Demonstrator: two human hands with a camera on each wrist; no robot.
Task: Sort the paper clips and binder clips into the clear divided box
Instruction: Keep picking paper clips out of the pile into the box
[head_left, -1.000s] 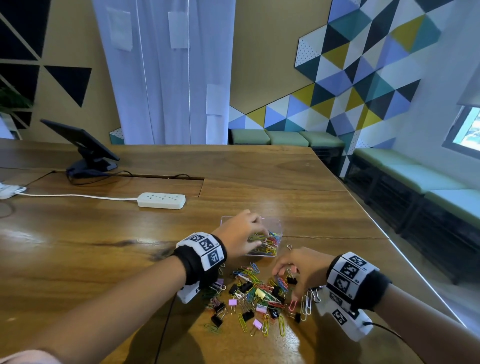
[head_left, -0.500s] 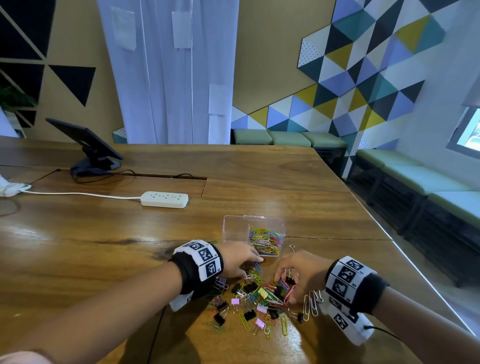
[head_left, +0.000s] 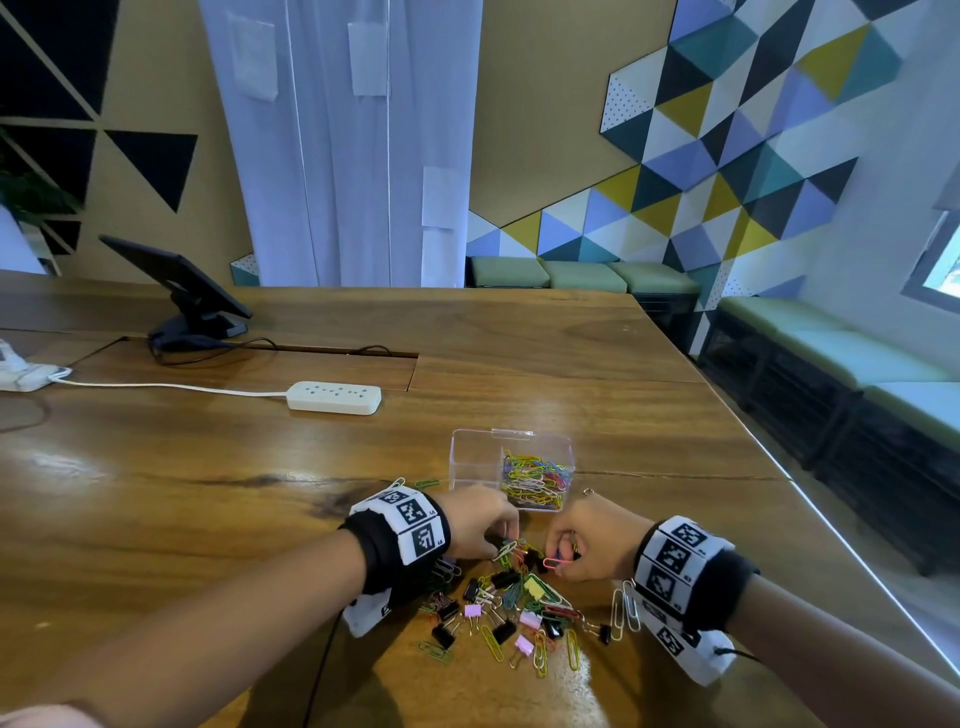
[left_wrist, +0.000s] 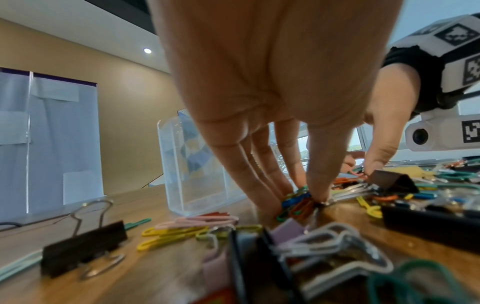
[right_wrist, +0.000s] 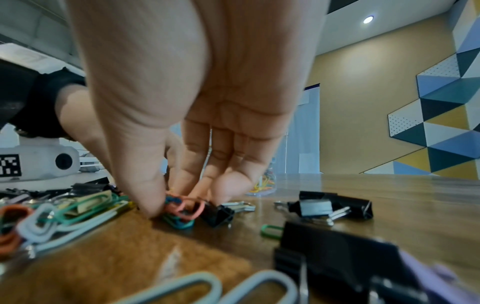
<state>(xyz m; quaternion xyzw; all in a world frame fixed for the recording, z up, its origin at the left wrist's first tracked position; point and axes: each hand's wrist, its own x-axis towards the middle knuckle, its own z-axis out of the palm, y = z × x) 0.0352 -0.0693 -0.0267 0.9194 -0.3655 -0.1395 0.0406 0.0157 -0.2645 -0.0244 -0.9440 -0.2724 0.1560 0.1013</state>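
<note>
A clear divided box stands on the wooden table; its right compartment holds a heap of coloured paper clips, its left one looks bare. In front of it lies a mixed pile of clips. My left hand reaches into the pile's far edge, and its thumb and fingers pinch a small bunch of paper clips. The box's wall shows behind that hand. My right hand pinches a pink paper clip with others at the table surface, beside a black binder clip.
Black binder clips and big pale paper clips lie scattered near my wrists. A white power strip with its cord and a tablet on a stand sit at the far left. The table's right edge runs close by.
My left hand came back from over the box to the pile and now pinches clips. My right hand shifted slightly within the pile and took hold of a pink clip.
</note>
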